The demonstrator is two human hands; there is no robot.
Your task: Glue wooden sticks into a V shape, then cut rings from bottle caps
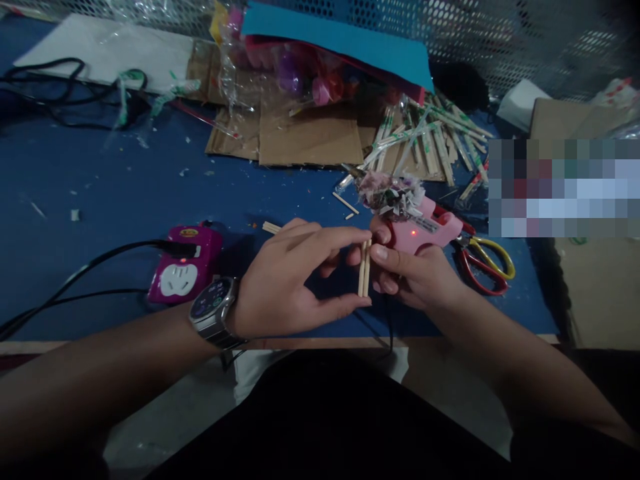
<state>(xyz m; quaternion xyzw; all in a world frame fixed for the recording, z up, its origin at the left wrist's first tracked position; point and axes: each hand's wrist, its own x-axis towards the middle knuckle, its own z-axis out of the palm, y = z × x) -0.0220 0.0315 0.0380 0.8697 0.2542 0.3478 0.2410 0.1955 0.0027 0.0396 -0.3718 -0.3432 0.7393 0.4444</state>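
Two short wooden sticks stand side by side, held upright between my hands. My left hand, with a watch on its wrist, grips them end to end, index finger at the top and thumb at the bottom. From the right side, the thumb and fingers of my right hand pinch the sticks near their upper part. Just behind my right hand lies a pink glue gun with a small red light, its front covered in grey and pinkish clumps. More wooden sticks poke out behind my left hand.
A purple power strip with black cables sits at left. Red-and-yellow-handled scissors lie right of the glue gun. Wrapped chopsticks, cardboard and a blue sheet are at the back. Small stick pieces lie mid-table.
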